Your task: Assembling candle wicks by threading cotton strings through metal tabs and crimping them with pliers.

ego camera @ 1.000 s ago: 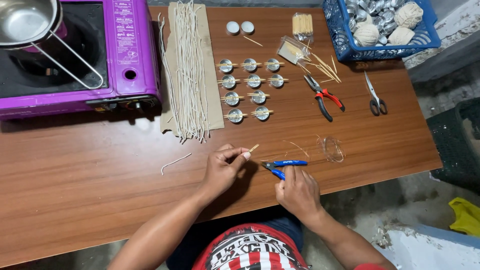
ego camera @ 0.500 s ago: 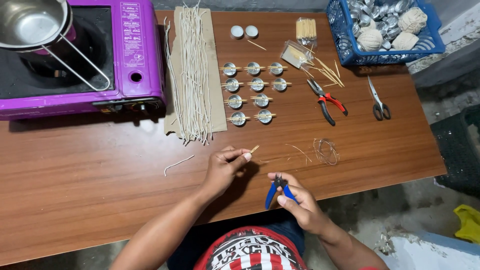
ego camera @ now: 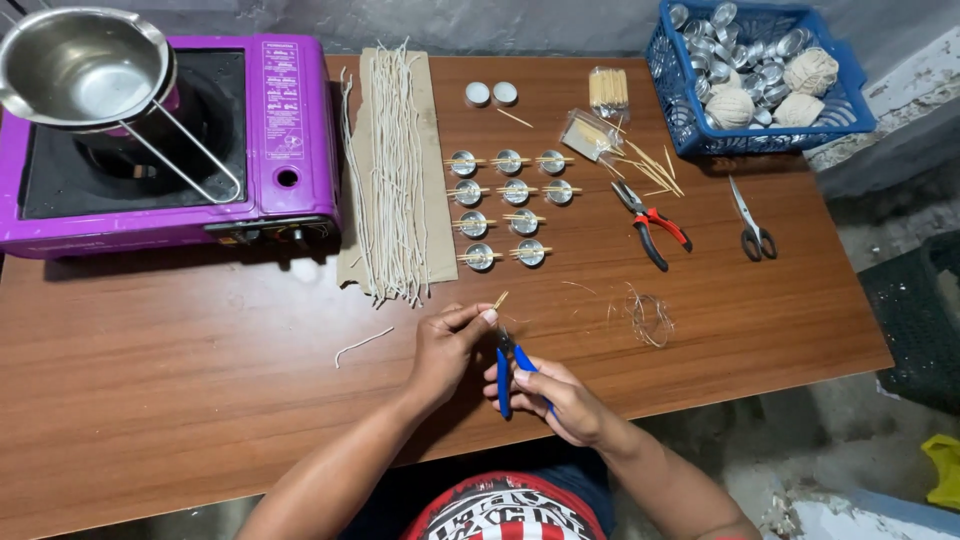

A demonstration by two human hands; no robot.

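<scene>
Cutters (ego camera: 507, 362) now nearer; jaws hidden.

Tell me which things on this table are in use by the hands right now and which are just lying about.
In use:
- left hand pinching a small wooden stick
- right hand holding blue-handled cutters just below that stick

Lying about:
- red-handled pliers
- scissors
- wire coil
- rows of small metal cups
- wick strings on cardboard
- purple stove with pan
- blue basket
</scene>
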